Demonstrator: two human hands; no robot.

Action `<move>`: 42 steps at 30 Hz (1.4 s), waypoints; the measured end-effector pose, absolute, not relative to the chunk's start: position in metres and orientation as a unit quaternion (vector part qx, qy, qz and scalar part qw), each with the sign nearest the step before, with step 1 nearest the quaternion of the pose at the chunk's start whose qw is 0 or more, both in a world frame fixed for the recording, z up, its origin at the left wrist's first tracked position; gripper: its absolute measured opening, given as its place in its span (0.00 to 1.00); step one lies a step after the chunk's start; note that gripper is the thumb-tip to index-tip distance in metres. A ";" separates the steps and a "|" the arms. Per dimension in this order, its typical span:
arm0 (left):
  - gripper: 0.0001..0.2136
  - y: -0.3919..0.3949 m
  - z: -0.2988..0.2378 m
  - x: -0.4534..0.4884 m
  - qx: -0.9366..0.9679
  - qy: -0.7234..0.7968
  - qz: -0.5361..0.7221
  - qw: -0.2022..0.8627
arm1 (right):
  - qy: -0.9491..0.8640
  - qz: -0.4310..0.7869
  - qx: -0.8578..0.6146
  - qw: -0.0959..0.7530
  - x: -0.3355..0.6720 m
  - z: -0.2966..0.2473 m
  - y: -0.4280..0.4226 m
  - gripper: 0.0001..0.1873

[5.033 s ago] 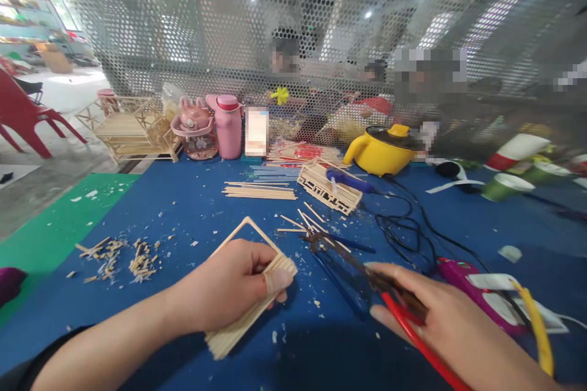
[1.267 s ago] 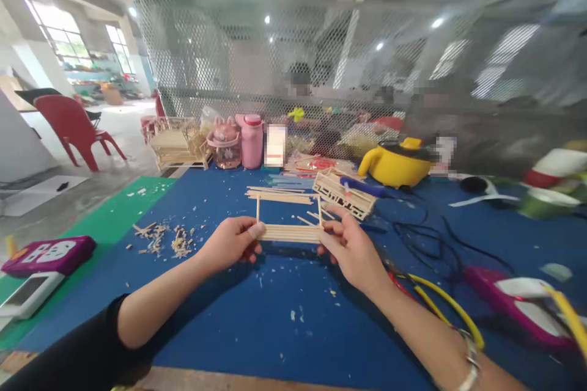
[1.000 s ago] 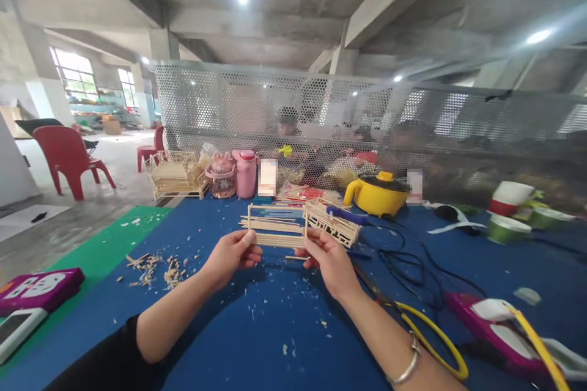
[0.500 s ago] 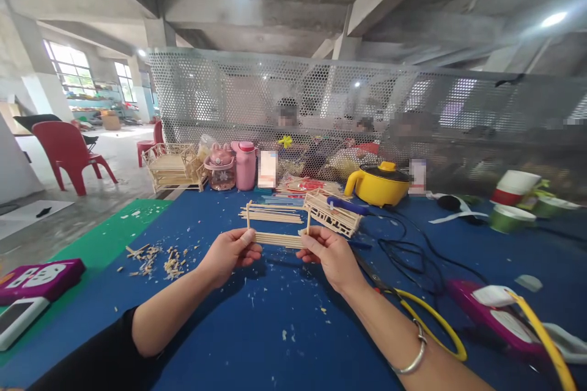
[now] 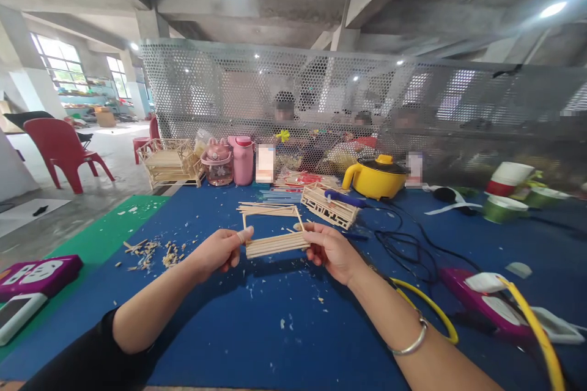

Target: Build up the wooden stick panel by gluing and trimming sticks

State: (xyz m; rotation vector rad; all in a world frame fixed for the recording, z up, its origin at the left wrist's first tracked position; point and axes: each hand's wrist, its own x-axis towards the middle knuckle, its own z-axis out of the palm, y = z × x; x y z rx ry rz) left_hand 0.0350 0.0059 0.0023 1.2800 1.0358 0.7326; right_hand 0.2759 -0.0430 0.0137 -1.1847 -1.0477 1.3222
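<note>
Both hands hold a small frame of thin wooden sticks (image 5: 274,243) a little above the blue table cover (image 5: 257,330). My left hand (image 5: 219,250) pinches its left end between thumb and fingers. My right hand (image 5: 331,250) grips its right end, fingers curled. The piece has a band of sticks side by side at its near edge and an open rectangle of single sticks behind. It lies tilted nearly flat, the open part pointing away from me.
Loose sticks (image 5: 261,208) and a stick lattice (image 5: 328,205) lie behind the hands. A yellow pot (image 5: 378,176), black cables (image 5: 408,244), pink bottles (image 5: 242,159) and a stick model (image 5: 169,162) stand farther back. Wood scraps (image 5: 153,253) lie left. People sit behind a mesh screen (image 5: 321,98).
Five seconds ago my left hand alone held the frame while my right touched red-handled pliers. Since then both hands raised it upright, and it has now tipped back toward flat.
</note>
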 end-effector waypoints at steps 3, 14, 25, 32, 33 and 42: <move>0.29 0.008 0.005 0.034 0.540 0.436 0.341 0.634 | -0.447 0.562 -0.491 0.493 0.276 0.014 -0.043 0.12; 0.18 0.009 0.004 0.037 0.567 0.451 0.465 0.509 | -0.526 0.559 -0.495 0.407 0.268 0.012 -0.052 0.12; 0.09 -0.030 0.011 0.069 0.753 0.368 0.421 0.347 | -0.580 0.484 -0.490 0.434 0.253 0.017 -0.060 0.12; 0.06 -0.023 0.021 0.042 0.655 0.404 0.558 0.310 | -0.563 0.457 -0.504 0.469 0.262 0.012 -0.051 0.10; 0.07 -0.017 0.024 0.034 0.622 0.416 0.587 0.309 | -0.557 0.457 -0.506 0.475 0.265 0.011 -0.049 0.10; 0.30 0.015 0.028 0.024 0.572 0.367 0.324 0.658 | -0.570 0.547 -0.430 0.436 0.260 0.016 -0.058 0.10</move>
